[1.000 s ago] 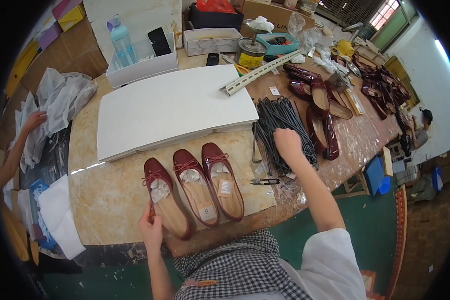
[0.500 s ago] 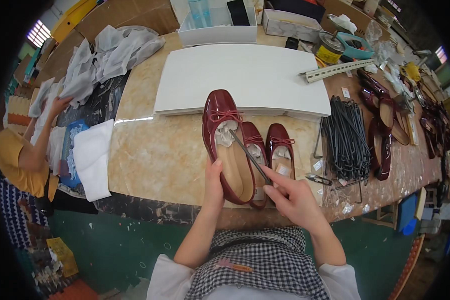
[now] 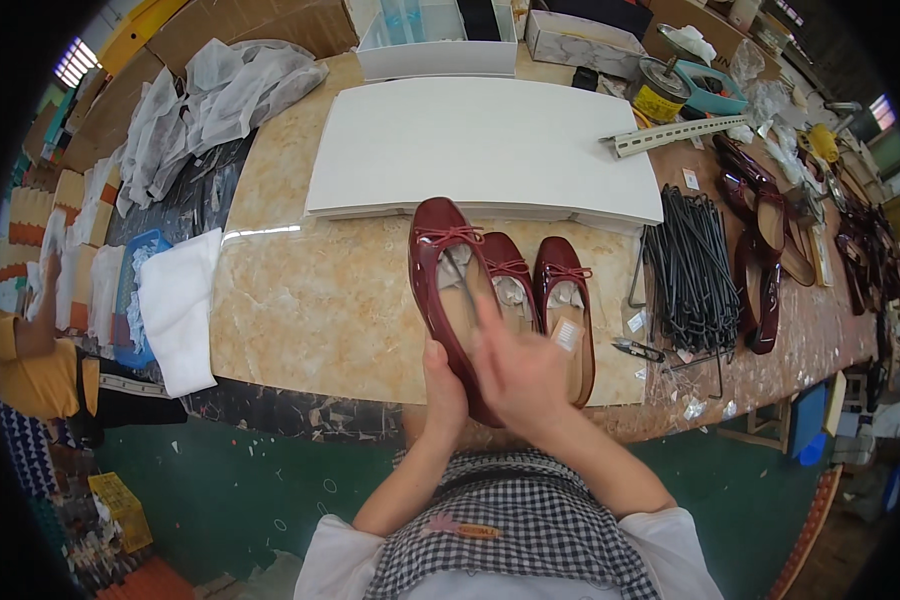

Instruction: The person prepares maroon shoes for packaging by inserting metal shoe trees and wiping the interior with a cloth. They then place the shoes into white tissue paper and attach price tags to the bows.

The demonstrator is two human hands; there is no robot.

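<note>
My left hand [image 3: 443, 392] grips a dark red patent ballet flat [image 3: 434, 288] by the side of its heel, toe pointing away from me. In my right hand [image 3: 520, 378], blurred by motion, is a thin dark metal rod [image 3: 457, 268], its far end inside the shoe's toe. Most of the rod is hidden behind the fingers. To the right on the table lie two matching flats: one flat [image 3: 508, 258] partly covered by my hand, and another flat [image 3: 560, 262] with white paper in its toe and a label inside.
A stack of white sheets [image 3: 490, 145] lies beyond the shoes. To the right are a pile of bent dark rods [image 3: 692, 275], small snips [image 3: 638, 349] and more red shoes [image 3: 760, 290]. A white cloth [image 3: 178, 310] lies left, near a co-worker's yellow sleeve [image 3: 35, 370].
My right hand has moved left and forward over the shoe, carrying the rod deeper into the toe. The held shoe has come slightly nearer me. The co-worker's arm has drawn back from the grey-white wrappings.
</note>
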